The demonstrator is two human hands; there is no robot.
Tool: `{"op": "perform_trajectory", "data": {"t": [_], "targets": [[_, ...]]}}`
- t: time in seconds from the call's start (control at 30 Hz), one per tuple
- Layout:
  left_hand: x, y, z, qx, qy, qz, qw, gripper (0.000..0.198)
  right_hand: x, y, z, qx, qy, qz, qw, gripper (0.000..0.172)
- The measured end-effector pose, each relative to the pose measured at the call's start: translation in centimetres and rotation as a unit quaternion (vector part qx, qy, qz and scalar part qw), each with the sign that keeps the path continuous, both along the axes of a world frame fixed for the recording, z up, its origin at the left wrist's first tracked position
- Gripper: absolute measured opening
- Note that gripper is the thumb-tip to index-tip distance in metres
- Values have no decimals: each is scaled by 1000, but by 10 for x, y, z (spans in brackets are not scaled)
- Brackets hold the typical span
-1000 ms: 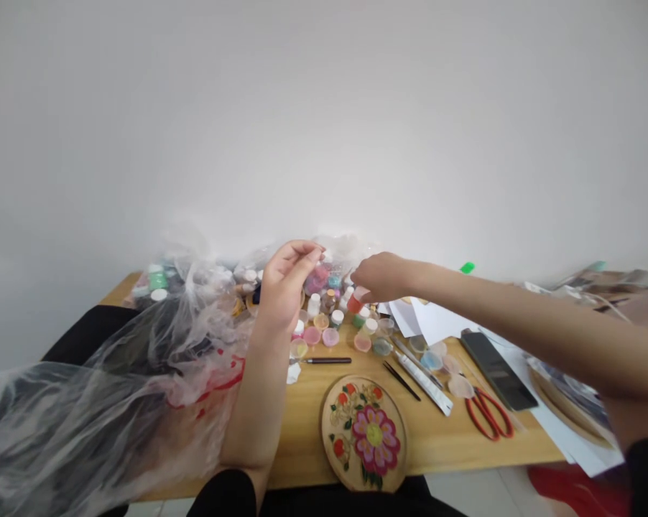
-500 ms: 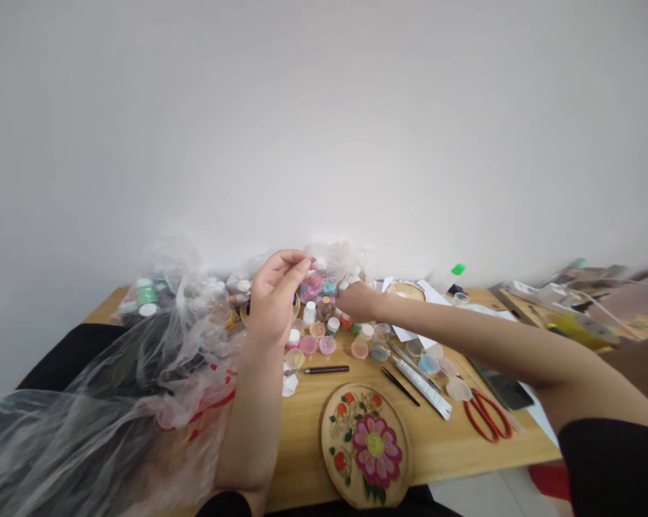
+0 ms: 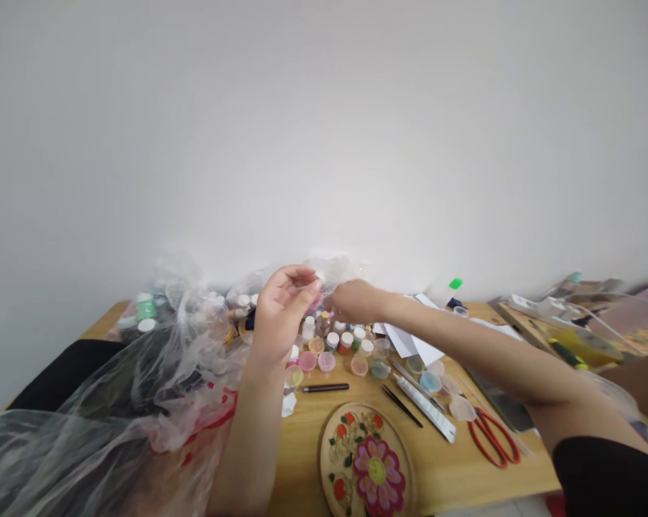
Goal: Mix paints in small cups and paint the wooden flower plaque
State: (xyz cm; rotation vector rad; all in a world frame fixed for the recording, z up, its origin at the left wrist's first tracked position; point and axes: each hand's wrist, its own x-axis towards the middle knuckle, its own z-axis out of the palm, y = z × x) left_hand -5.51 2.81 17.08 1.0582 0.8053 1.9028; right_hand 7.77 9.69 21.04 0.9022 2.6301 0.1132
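Partly hidden, clear crinkly bag [image 3: 337, 270], pink inside

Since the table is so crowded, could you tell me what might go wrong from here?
The left hand and right hand meet at a small clear bag just behind the open paint cups; a slip could tip them. The right forearm stretches low past those cups, so it might smear colour. The painted wooden disc seems to overhang the near edge of the table; a nudge could drop it.
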Motion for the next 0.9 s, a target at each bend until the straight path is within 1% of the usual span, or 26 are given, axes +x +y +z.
{"op": "perform_trajectory", "data": {"t": [0.07, 0.1, 0.13, 0.2, 0.27, 0.33, 0.47, 0.57, 0.7, 0.8, 0.9], "targets": [[0, 0, 0, 11, 24, 19, 999, 22, 2, -5, 29, 24, 63, 10, 998, 25], [1, 0, -1, 13, 35, 28, 999, 22, 4, -9, 40, 35, 113, 12, 993, 26], [1, 0, -1, 15, 44, 35, 998, 21, 6, -13, 49, 31, 189, 10, 982, 24], [1, 0, -1, 18, 55, 44, 997, 20, 11, -21, 57, -2, 320, 14, 947, 20], [1, 1, -1, 21, 59, 45, 997, 21, 15, -27, 57, -62, 409, 23, 910, 18], [1, 0, -1, 21, 61, 43, 997, 21, 19, -33, 52, -118, 452, 28, 884, 17], [2, 0, -1, 18, 69, 44, 997, 21, 22, -38, 43, -173, 493, 14, 853, 19], [1, 0, -3, 30, 86, 52, 994, 21, 22, -40, 40, -199, 518, -12, 832, 25], [1, -2, -4, 49, 126, 87, 987, 20, 22, -43, 40, -212, 545, -56, 809, 28], [2, -5, -4, 82, 158, 122, 976, 15, 22, -48, 40, -219, 569, -71, 790, 30], [3, -8, -2, 115, 192, 149, 963, 9, 20, -54, 40, -206, 586, -79, 779, 30]]}}
